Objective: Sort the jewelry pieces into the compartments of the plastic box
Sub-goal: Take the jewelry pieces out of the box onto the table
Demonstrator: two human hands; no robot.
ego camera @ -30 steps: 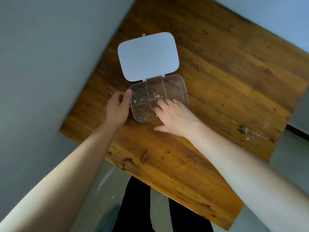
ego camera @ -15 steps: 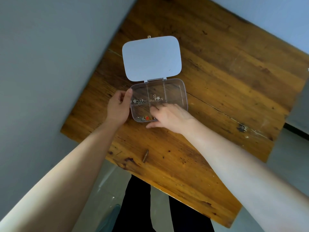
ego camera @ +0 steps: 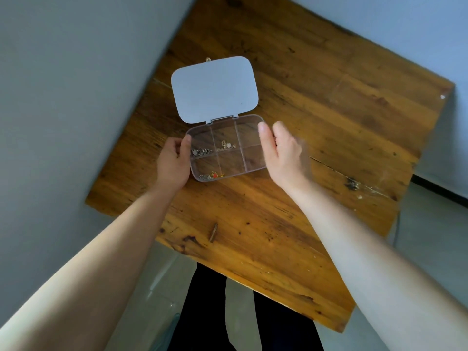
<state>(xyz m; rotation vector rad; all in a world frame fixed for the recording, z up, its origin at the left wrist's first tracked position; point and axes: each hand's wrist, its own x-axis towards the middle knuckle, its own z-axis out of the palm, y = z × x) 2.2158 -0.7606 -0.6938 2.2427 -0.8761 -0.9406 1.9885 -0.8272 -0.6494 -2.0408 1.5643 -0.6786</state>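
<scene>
A clear plastic box with six compartments lies on the wooden table, its white lid swung open at the back. Silver pieces lie in the back left compartment. Gold and white pieces lie in the back middle one. A red charm with small metal pieces lies in the front left one. The other compartments look empty. My left hand grips the box's left edge, thumb on the rim. My right hand is at the box's right end, fingers apart, thumb by the rim, holding nothing.
The wooden table stands in a corner against grey walls on the left and at the back. A dark stain marks its right side. A small gold object shows behind the lid. My dark trousers are below the near edge.
My right hand has lifted out of the front compartments and moved to the box's right end, fingers spreading. My left hand stays on the left edge.
</scene>
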